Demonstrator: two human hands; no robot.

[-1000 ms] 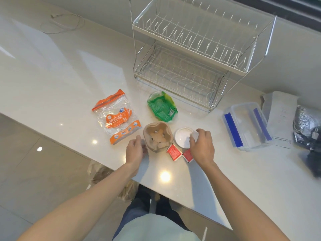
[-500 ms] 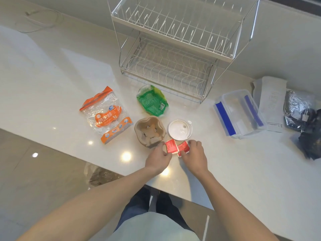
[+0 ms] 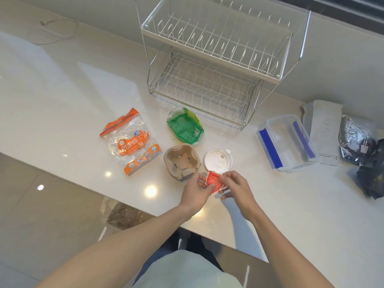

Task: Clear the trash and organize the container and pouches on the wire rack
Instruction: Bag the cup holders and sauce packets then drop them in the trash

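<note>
Both hands meet at the counter's front edge on the small red sauce packets (image 3: 214,180). My left hand (image 3: 195,193) pinches them from the left and my right hand (image 3: 235,188) pinches them from the right, slightly lifted. Just behind lie a brown pulp cup holder (image 3: 181,161) and a white round lid (image 3: 217,160). An orange-and-clear pouch (image 3: 132,142) lies to the left, a green pouch (image 3: 185,128) behind the holder. A clear container with blue clips (image 3: 286,145) sits at the right. The two-tier wire rack (image 3: 214,65) stands at the back with bare shelves.
A grey paper bag (image 3: 324,125) and dark crumpled plastic (image 3: 363,146) lie at the far right. A white cable (image 3: 56,31) is coiled at the back left. Below the counter edge a bag (image 3: 122,215) sits on the tiled floor.
My hands moved from the cup holder and lid to the two red packets, gathered them together and lifted them off the counter between both hands.
</note>
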